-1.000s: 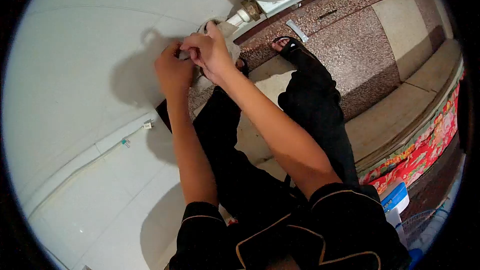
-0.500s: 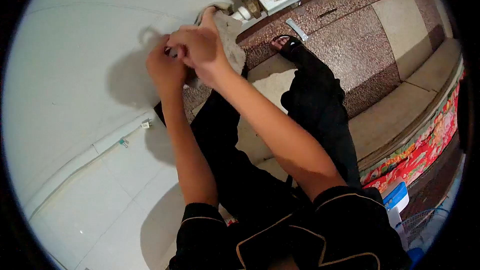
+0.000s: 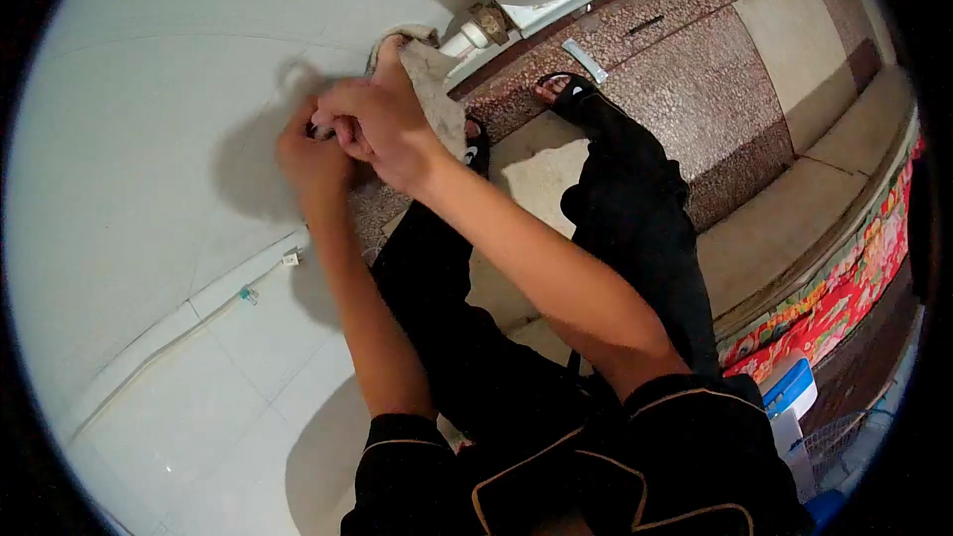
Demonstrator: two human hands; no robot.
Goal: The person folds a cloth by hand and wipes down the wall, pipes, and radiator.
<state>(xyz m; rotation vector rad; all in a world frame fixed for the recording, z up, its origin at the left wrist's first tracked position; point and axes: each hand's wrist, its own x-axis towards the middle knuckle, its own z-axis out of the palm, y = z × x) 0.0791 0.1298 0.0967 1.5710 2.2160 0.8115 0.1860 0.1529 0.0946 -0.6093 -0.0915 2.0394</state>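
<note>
My left hand (image 3: 313,157) is closed near the white wall, fingers curled around a small dark thing with a light glint (image 3: 320,130); I cannot make out its kind. Pressed up against it, my right hand (image 3: 387,129) has bent fingers over the same spot, while one digit stretches upward. A greyish, worn cloth (image 3: 434,79) hangs at the back of the right hand and its upper edge folds over that digit. How the cloth is gripped is partly hidden behind the hand.
A white pipe with a brass-coloured fitting (image 3: 486,28) comes out beside the cloth. My sandalled foot (image 3: 563,86) rests on speckled floor near a pale strip (image 3: 586,60). A cable with a white plug (image 3: 291,258) runs along the wall's base. Red floral fabric (image 3: 824,318) lies at right.
Both hands and the cloth have shifted slightly left and down in view, away from the pipe. More of the pipe and my other sandalled foot show now.
</note>
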